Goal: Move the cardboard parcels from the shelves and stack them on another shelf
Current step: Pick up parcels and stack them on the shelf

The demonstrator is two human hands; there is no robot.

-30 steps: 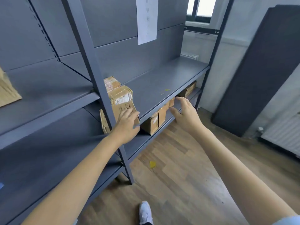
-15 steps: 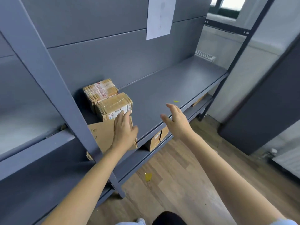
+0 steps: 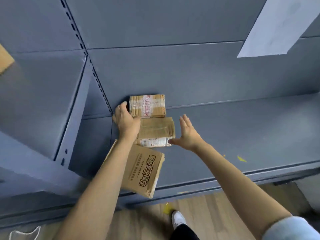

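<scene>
Three cardboard parcels lie in a row on the grey shelf (image 3: 242, 127). At the back panel sits the taped back parcel (image 3: 147, 105), in front of it the middle parcel (image 3: 156, 130) with a white label, and at the shelf's front edge a larger flat parcel (image 3: 143, 172) with black print. My left hand (image 3: 125, 119) lies against the left side of the middle parcel, its fingers reaching along the back parcel's left side. My right hand (image 3: 188, 135) is spread flat to the right of the middle parcel, thumb tip at its front right corner.
A grey upright post (image 3: 72, 118) borders the parcels on the left. A white paper sheet (image 3: 277, 26) hangs on the back panel. A cardboard piece (image 3: 5, 59) shows on the left bay. A yellow scrap (image 3: 241, 159) lies on the shelf. My shoe (image 3: 178, 219) stands on the wooden floor.
The view has come in close over the shelf. My left hand slid from the middle parcel's front to its left side. My right hand moved in beside the parcel's right side.
</scene>
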